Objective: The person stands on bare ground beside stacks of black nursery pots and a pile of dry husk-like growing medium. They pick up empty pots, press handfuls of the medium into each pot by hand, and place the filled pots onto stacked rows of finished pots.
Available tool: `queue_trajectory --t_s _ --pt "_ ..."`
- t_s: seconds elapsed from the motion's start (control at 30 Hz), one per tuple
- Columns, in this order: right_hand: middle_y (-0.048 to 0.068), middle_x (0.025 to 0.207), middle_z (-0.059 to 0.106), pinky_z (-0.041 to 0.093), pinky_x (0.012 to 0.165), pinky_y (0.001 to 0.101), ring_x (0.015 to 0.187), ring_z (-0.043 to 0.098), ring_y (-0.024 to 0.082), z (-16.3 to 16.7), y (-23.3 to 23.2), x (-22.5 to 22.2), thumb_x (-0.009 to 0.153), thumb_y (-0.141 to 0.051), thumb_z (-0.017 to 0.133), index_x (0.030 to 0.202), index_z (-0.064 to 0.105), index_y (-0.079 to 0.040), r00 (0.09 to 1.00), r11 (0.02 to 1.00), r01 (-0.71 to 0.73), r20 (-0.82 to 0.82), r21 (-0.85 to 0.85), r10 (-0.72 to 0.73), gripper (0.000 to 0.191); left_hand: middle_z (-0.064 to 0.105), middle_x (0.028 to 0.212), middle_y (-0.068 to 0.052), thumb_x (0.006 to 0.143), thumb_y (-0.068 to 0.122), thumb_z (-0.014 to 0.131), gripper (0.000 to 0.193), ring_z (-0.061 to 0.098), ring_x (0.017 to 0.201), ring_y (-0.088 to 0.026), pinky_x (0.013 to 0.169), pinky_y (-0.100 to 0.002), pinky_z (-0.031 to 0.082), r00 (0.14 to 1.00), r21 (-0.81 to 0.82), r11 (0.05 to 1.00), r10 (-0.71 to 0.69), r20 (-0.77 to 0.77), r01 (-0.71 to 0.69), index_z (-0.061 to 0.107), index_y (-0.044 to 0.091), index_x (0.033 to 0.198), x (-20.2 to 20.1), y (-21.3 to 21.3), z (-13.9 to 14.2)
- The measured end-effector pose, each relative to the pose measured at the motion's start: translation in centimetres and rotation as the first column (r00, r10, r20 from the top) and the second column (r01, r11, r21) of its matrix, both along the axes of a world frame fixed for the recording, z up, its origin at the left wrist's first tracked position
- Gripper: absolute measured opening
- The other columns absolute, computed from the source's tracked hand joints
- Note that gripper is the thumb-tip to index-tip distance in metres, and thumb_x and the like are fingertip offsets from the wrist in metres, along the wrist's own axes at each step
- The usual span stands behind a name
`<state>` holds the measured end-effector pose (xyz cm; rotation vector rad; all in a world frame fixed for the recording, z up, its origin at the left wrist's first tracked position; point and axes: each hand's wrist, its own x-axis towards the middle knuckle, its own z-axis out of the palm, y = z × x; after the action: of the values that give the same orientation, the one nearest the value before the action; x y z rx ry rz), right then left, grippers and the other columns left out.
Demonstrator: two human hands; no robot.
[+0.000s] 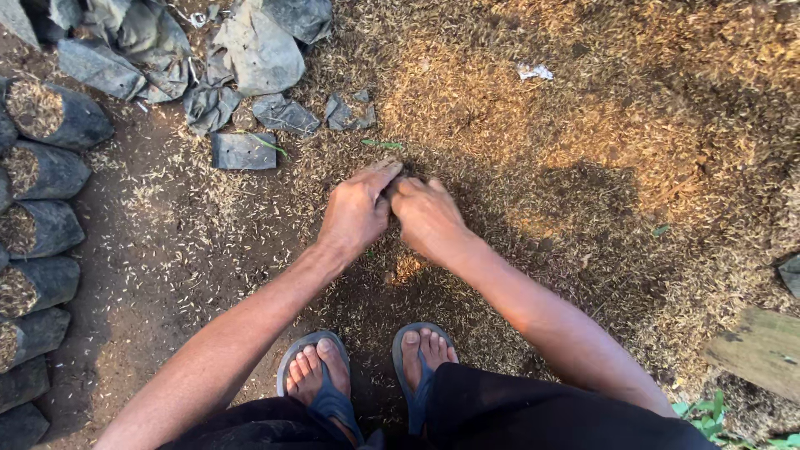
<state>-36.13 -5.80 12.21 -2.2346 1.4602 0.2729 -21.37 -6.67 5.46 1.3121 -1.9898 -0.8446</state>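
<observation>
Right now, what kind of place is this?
Probably an outdoor plant nursery potting spot. Bare dirt ground lies under a spread of husk-like potting mix; filled black grow bags lie stacked alongside, empty ones heaped nearby. Both hands dig into the mix.

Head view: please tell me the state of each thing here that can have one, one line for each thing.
Left hand: pressed into the husk, fingers together.
Right hand: beside the left, fingers curled down; a held thing is hidden.
Small black plastic grow bags: filled, lying on their sides in a row.
Empty black plastic bags: flat, crumpled, scattered.
Brown husk layer: loose, spread over the ground.
Blue flip-flops: worn on both feet.
</observation>
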Motion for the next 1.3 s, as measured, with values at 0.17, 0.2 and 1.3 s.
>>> queue_trajectory --t_s 0.17,0.2,1.3 --pt "0.010 0.122 0.069 0.047 0.109 0.0462 0.114 0.066 0.024 -0.9 -1.2 -2.7 0.080 0.007 0.054 0.116 0.071 -0.006 0.941 0.987 0.037 0.326 0.158 -0.087 0.042 0.062 0.136 -0.019 0.079 -0.004 0.059 0.062 0.072 0.104 -0.037 0.082 -0.036 0.062 0.996 0.192 0.978 0.079 0.040 -0.086 0.056 0.009 0.140 -0.3 -0.1 4.0" --pt "0.011 0.123 0.070 0.055 0.104 0.0420 0.112 0.068 0.025 -0.8 -1.3 -4.4 0.084 0.007 0.052 0.120 0.070 -0.007 0.854 0.984 0.040 0.506 0.172 -0.123 0.043 0.062 0.131 -0.018 0.081 0.002 0.062 0.063 0.074 0.096 -0.035 0.079 -0.038 0.063 0.989 0.279 0.952 0.100 0.108 -0.127 0.052 0.009 0.142 -0.3 -0.2 4.6" --pt "0.002 0.074 0.064 0.041 0.038 0.0226 0.050 0.054 0.008 -2.5 0.9 -7.8 0.103 -0.045 0.053 0.100 0.062 -0.008 -0.348 0.295 0.446 0.467 0.845 -0.813 0.038 0.073 0.108 -0.020 0.099 0.022 0.058 0.028 0.076 0.090 -0.030 0.076 -0.040 0.064 0.966 0.540 0.836 -0.051 0.255 -0.098 0.071 0.006 0.118 0.1 -2.1 1.1"
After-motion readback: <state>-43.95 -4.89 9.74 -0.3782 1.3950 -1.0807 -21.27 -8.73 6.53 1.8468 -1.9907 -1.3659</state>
